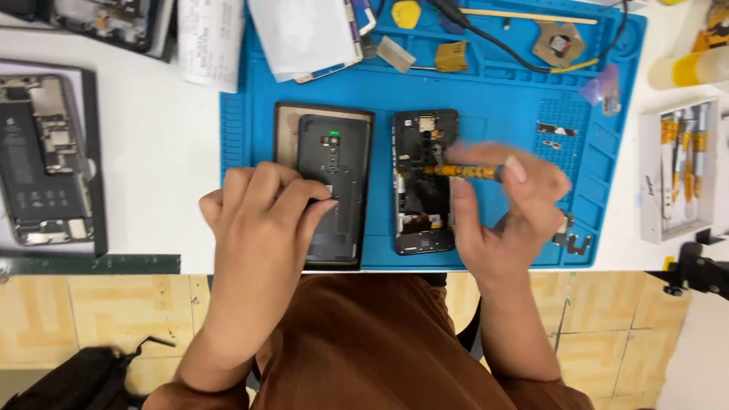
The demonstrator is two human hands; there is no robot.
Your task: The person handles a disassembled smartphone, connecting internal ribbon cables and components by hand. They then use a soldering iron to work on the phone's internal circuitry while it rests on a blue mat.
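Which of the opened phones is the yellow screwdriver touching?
The black opened phone on the blue mat, right of the dark back cover. The right hand points the screwdriver into it. The other opened phones lie off the mat, far left.

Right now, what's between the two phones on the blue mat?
Only bare blue mat lies between the grey phone back and the opened phone, as the head view shows.

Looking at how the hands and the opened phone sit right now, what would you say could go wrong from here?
The yellow screwdriver in the right hand points into the opened phone; a slip could scratch its board. The small metal parts lie loose at the blue mat edge by the right wrist and could be knocked off. The left hand rests on the back cover, which might shift.
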